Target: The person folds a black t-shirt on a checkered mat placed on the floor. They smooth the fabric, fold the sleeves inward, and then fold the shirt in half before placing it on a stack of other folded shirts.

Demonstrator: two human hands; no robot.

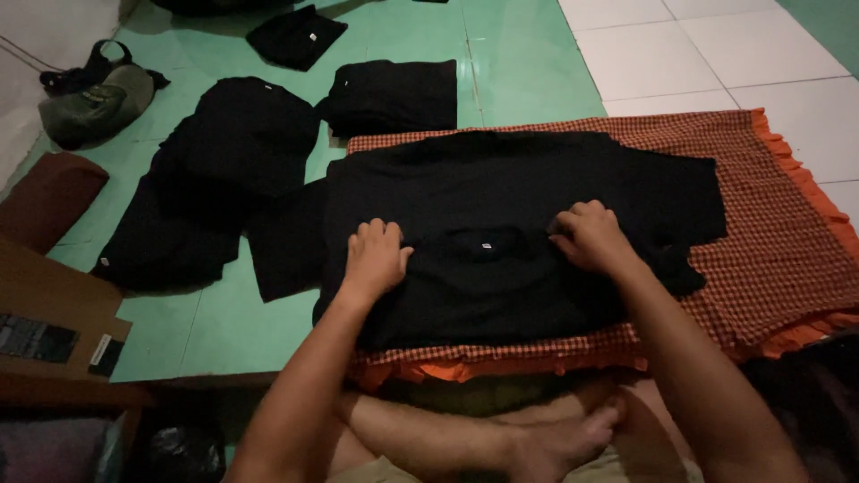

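Fingers of both hands, left hand and right hand, curled, seemingly pinching the black shirt; folding just begun, folded stacks done.

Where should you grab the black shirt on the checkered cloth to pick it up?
Probably at the shoulders, either side of the collar. The black shirt lies flat on the checkered cloth with its collar nearest the person. The left hand and right hand already rest there, so coming from the near edge suits it.
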